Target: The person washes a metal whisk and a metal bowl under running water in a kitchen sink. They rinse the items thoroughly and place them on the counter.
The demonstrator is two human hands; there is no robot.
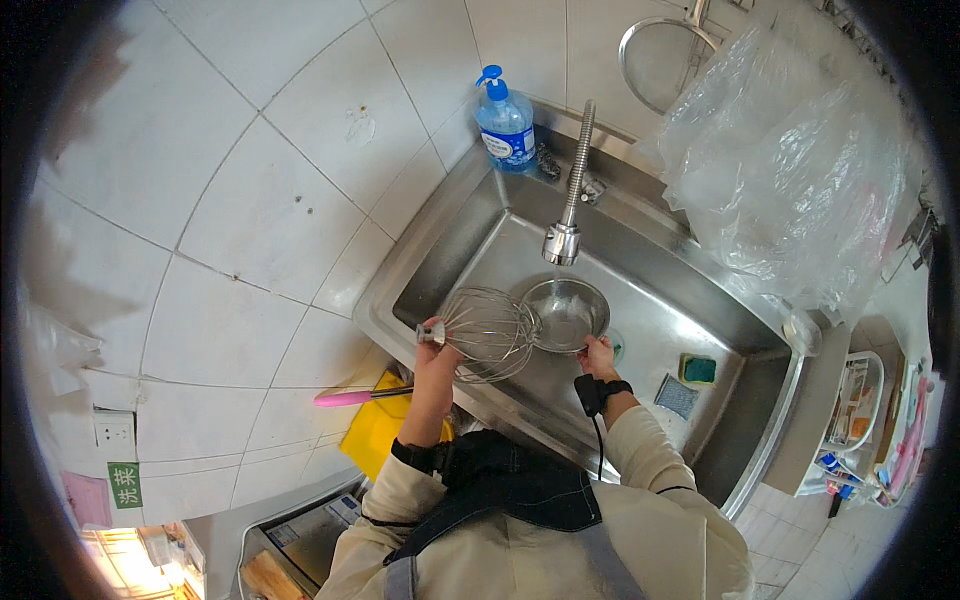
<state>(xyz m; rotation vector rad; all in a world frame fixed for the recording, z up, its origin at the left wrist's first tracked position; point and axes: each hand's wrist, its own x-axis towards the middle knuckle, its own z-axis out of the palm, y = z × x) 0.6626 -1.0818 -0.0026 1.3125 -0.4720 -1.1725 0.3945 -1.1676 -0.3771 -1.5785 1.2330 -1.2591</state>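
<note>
My left hand (436, 351) grips the metal hub of a large balloon whisk (491, 334), a mixer attachment by its shape. The wire cage points right over the sink, its tip at the rim of a metal bowl (566, 315). Thumb and fingers of my right hand (598, 355) hold that bowl by its near rim. Above the bowl hangs the flexible metal faucet (562, 241), and a thin stream of water falls from it into the bowl. All of this is over the stainless steel sink (637, 300).
A green-yellow sponge (697, 368) and a grey scouring pad (676, 396) lie in the sink's right part. A blue pump bottle (506, 127) and a steel wool scrubber (548, 161) stand at the back corner. Clear plastic bags (787, 172) hang at right. A pink-handled tool (343, 399) juts out left.
</note>
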